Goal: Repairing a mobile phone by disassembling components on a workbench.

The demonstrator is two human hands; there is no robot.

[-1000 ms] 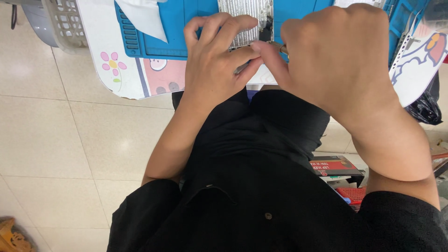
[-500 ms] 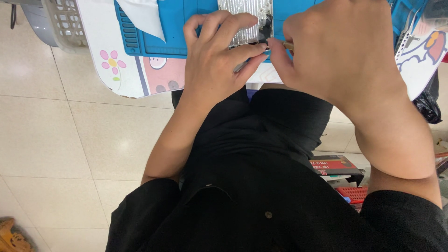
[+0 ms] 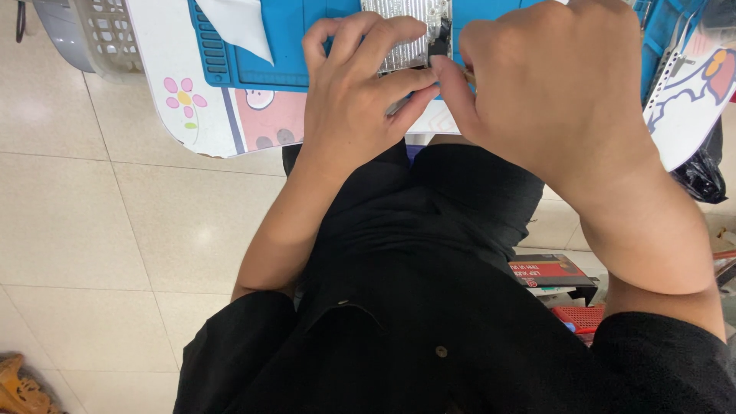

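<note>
step: fine work on silver ribbed part (image 3: 406,31) over blue mat (image 3: 307,46) | left hand (image 3: 360,100) pinches its edge | right hand (image 3: 552,92) closed on small tool, barely visible | next: steady, precise fingertip control

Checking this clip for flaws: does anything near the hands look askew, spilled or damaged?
Nothing stands out. The left hand and right hand meet at a silvery flat part on the blue mat; nothing looks spilled or broken there.

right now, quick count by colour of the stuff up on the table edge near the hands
Silver: 1, the ridged metal part that the left hand and right hand are on
Blue: 1, the work mat
White: 2, the paper sheet and the cartoon-printed table top
Grey: 1, the slotted basket
Total: 5
</note>
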